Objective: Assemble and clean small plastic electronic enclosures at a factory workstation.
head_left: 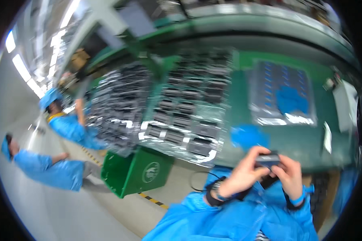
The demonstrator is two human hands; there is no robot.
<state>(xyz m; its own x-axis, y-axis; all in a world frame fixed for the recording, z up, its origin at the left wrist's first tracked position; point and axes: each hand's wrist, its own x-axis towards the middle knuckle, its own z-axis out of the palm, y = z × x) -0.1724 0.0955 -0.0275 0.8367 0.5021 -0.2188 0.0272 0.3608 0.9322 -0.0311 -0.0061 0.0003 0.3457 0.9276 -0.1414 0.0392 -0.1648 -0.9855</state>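
Note:
A small dark box-shaped part is held up between both my hands, near the table's front edge. My left hand closes on its left side, thumb along the lower edge. Around its right side are the fingers of my right hand, also closed. Motion blur hides the part's finer detail. Just beyond it a blue cloth-like piece lies on the green tabletop. Farther back sits a plastic-wrapped grey sheet with rows of small blue marks, another blue piece on top.
Clear plastic trays of dark parts cover the table's middle, with more plastic-covered parts to the left. A green bin stands below the edge. Two people in blue are at the left. A white box stands right.

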